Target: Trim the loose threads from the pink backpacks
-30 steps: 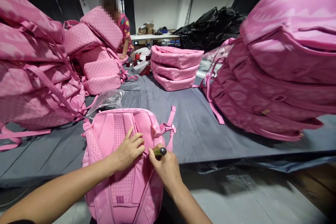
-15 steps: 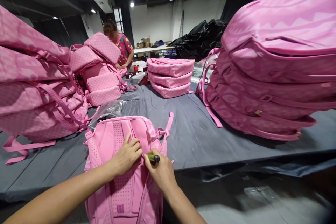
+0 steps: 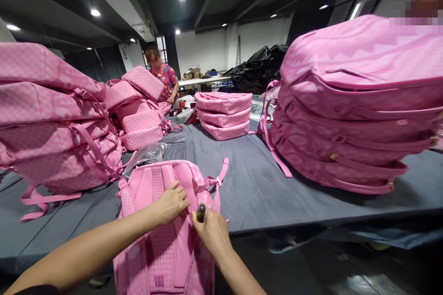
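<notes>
A pink backpack lies back-panel up at the near edge of the grey-covered table, hanging partly over the edge. My left hand presses flat on its padded back panel near the top of a shoulder strap. My right hand holds a small dark green pen-like tool, its tip against the backpack right beside my left fingers. A pink strap with a buckle trails from the backpack's top right.
Tall stacks of pink backpacks stand on the left and right. Smaller stacks sit farther back. A clear plastic bag lies behind the backpack. A person works at the far end.
The view has tilted upward, showing more ceiling. My right hand has turned the tool more upright at the same spot on the backpack. My left hand stays pressed on the back panel.
</notes>
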### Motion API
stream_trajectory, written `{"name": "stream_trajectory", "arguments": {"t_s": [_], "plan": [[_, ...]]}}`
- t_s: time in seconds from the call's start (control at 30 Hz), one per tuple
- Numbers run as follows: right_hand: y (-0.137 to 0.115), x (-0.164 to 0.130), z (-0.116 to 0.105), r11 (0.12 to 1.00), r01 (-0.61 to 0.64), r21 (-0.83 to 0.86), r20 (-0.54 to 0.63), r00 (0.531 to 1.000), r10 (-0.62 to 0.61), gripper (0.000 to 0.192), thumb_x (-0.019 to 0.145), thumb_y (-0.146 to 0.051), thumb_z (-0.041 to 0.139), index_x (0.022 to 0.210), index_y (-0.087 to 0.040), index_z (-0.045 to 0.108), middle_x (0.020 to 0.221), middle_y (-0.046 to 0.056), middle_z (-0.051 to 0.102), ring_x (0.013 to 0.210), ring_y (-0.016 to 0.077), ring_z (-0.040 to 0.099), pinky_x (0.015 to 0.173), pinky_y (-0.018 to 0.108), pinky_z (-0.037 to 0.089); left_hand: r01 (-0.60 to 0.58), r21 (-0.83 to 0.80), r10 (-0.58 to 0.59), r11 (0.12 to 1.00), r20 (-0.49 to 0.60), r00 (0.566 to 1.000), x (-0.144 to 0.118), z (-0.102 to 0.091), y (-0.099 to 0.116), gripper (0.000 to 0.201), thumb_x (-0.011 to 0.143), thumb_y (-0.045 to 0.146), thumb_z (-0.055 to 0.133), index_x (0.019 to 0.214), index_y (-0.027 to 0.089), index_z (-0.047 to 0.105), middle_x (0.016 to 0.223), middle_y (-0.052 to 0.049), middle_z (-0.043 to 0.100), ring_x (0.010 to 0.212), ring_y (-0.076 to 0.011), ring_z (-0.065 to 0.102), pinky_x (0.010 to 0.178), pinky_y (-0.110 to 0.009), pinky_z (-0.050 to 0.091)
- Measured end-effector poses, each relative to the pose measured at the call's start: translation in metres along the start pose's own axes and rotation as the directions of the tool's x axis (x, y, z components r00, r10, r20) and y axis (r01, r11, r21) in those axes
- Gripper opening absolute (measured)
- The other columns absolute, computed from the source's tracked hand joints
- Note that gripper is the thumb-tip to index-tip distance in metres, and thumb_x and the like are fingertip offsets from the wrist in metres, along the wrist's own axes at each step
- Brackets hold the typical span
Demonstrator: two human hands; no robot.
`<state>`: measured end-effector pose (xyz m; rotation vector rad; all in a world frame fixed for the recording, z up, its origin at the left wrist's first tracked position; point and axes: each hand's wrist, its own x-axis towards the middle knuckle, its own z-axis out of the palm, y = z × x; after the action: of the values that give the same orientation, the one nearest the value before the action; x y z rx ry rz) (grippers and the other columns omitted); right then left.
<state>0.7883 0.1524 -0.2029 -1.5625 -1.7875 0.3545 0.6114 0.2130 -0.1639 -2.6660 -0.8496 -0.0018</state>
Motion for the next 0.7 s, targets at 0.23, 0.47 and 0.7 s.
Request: {"name": "stream_trajectory", "arguments": {"t_s": [0.23, 0.47, 0.7], "plan": [[-0.017, -0.01, -0.066, 0.805, 0.217, 0.552, -0.105, 0.976, -0.19, 0.025, 0.09, -0.037, 0.061, 0.106, -0.019, 0.069, 0.092, 0.006, 0.077, 0.079, 0.0196, 0.074, 0.07, 0.026, 0.056, 0.04, -0.024, -0.041, 0.999, -0.046, 0.998, -0.015, -0.087, -0.013, 0.014, 0.086, 0.029, 0.064, 0.078, 0.019, 0.061, 0.079, -0.002, 0.063, 0.077, -0.0181, 0.055, 0.08, -0.036, 0.036], [-0.041, -0.01, -0.133, 0.734, 0.61, 0.297, -0.226, 0.792, -0.567, 0.04, 0.091, -0.017, 0.062, 0.129, -0.028, 0.061, 0.112, 0.003, 0.074, 0.094, 0.0176, 0.073, 0.083, 0.029, 0.057, 0.42, -0.282, -0.48, 0.862, -0.19, 0.857, -0.037, -0.167, 0.01, 0.035, 0.088, 0.045, 0.062, 0.069, 0.016, 0.056, 0.067, 0.0, 0.059, 0.06, -0.013, 0.052, 0.057, -0.027, 0.029], [-0.007, 0.001, -0.078, 0.683, 0.696, 0.221, -0.042, 0.707, -0.706, 0.047, 0.09, -0.009, 0.051, 0.134, -0.024, 0.055, 0.109, 0.009, 0.071, 0.097, 0.0214, 0.067, 0.081, 0.036, 0.056, 0.532, -0.572, -0.49, 0.624, 0.244, 0.837, -0.052, -0.081, 0.037, 0.032, 0.095, 0.037, 0.047, 0.077, 0.018, 0.065, 0.077, -0.003, 0.07, 0.069, -0.0165, 0.062, 0.061, -0.025, 0.041]]}}
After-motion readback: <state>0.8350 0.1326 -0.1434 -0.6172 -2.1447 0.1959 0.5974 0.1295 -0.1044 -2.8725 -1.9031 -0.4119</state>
